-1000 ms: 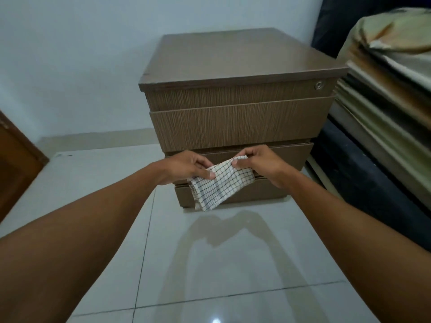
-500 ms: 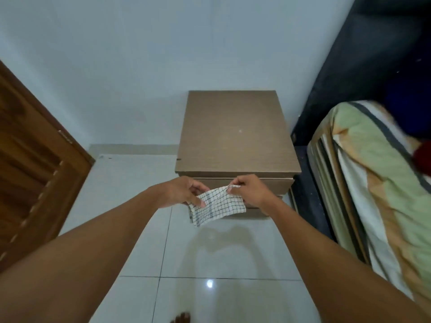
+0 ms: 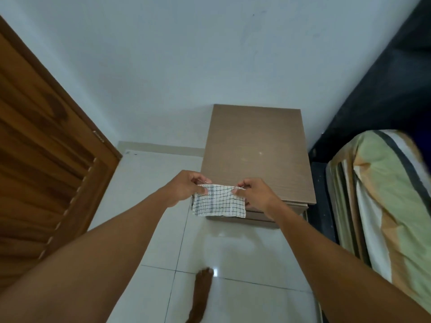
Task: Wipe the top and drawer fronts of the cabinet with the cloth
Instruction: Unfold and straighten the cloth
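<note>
- While I watch through the head camera, the pale wall [image 3: 186, 54] fills the upper part of the view, behind everything else.
- A brown wooden door [image 3: 35, 159] stands on the left, its panelled face running down to the floor.
- Glossy white tiles [image 3: 245, 252] spread across the lower middle, with a small glint of light near the bottom.
- A bed [image 3: 384, 206] with green, orange and white striped bedding runs along the right edge, and a dark panel [image 3: 384, 89] rises behind it.
- The brown cabinet [image 3: 256, 148] sits against the wall between door and bed. I see its top from above. Only thin strips of the drawer fronts [image 3: 293, 209] show under the front edge.
- Both bare arms reach in from the bottom corners towards that front edge.
- The left hand [image 3: 184, 187] pinches the cloth's upper left corner between thumb and curled fingers, just off the cabinet's front left corner.
- The right hand [image 3: 254, 197] pinches the upper right corner the same way, in front of the top's front edge.
- The cloth [image 3: 219, 201], white with a dark grid, is stretched between the two hands. It hangs in front of the cabinet's front left corner and hides part of the drawers. I cannot tell whether it touches the wood.
- A bare foot [image 3: 201, 290] rests on the tiles at the bottom, toes towards the cabinet.
</note>
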